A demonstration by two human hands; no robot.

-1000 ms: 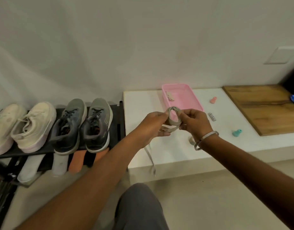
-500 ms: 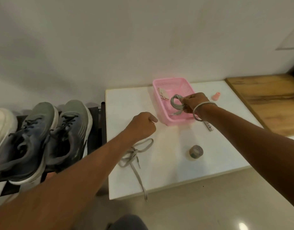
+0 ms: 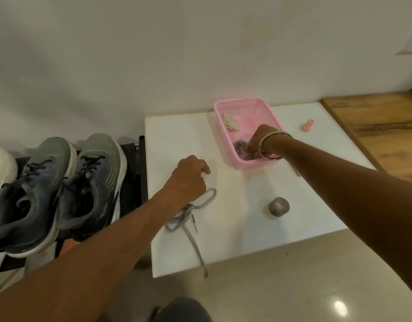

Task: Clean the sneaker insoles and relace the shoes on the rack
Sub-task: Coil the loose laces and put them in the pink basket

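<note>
Right hand (image 3: 260,141) sits inside the pink basket (image 3: 226,135), upper centre, pinching a coiled grey lace (image 3: 241,147) at its near end. Left hand (image 3: 188,180) hovers loosely curled, grasping nothing, directly above the loose grey lace (image 3: 191,219) at frame centre, so it is the nearer hand. That lace's long axis runs toward the worktop (image 3: 247,228) near edge, tail overhanging. Grey sneakers (image 3: 61,189) on the rack (image 3: 130,173), left. White worktop, beige floor, plain wall.
</note>
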